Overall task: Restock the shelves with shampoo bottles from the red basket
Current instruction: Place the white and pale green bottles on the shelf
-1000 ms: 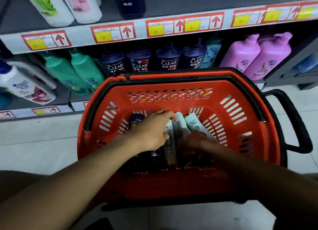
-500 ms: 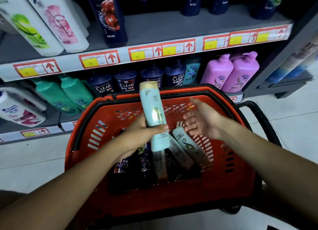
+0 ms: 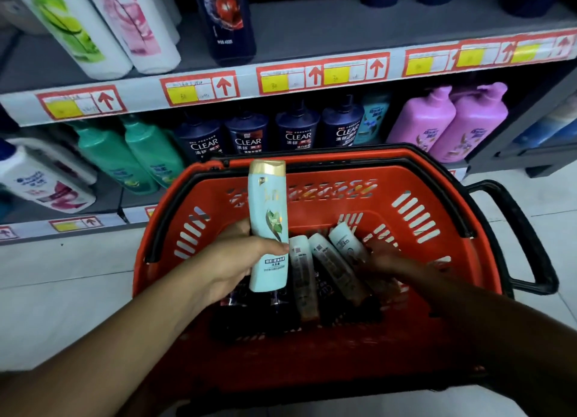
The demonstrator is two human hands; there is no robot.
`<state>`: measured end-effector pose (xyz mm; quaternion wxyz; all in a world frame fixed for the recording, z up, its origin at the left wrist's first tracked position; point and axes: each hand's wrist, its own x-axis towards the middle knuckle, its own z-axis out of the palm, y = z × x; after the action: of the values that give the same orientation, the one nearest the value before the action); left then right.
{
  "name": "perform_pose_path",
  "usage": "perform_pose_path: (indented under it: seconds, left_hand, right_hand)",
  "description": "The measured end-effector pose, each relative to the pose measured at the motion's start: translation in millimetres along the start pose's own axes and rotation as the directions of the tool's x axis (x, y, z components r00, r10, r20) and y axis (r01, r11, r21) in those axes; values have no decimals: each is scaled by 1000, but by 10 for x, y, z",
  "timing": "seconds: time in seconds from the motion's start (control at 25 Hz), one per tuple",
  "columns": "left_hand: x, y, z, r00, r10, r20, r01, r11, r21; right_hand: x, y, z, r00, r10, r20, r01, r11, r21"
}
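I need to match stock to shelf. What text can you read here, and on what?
"CLEAR": dark blue pump bottles on the lower shelf.
Red up arrows: shelf price tags; prices too blurred.
Light teal bottle in the left hand: print too small.
Other labels: unreadable.
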<state>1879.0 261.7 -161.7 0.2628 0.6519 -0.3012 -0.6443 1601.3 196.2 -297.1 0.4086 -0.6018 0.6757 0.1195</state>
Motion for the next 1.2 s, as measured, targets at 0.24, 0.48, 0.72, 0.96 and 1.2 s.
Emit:
perform_pose_path:
  seconds: [0.24, 0.48, 0.72, 0.96, 1.2]
  left_hand:
    - [-41, -25, -106, 999, 41, -6, -40, 997, 70]
    - [-255, 110, 30, 985, 159, 60, -167, 973, 161]
    - [-596, 115, 49, 953, 294, 78, -303, 939, 162]
    - [-1014, 219, -16, 902, 429, 47, -431, 901, 44]
    - [-1428, 447, -358, 856, 512, -70, -516, 851, -99]
  right_hand:
    - [-341, -211, -475, 989, -145, 43, 149, 982, -117]
    - [-1083, -608, -1046, 956, -291, 38, 283, 879, -382]
    - [-1830, -896, -1236, 698, -516, -496, 539, 835, -109]
    - [-2121, -1315, -1069, 749, -352, -562, 663, 384, 643]
    - [-2479, -1937, -999, 791, -399, -465, 575, 222, 787]
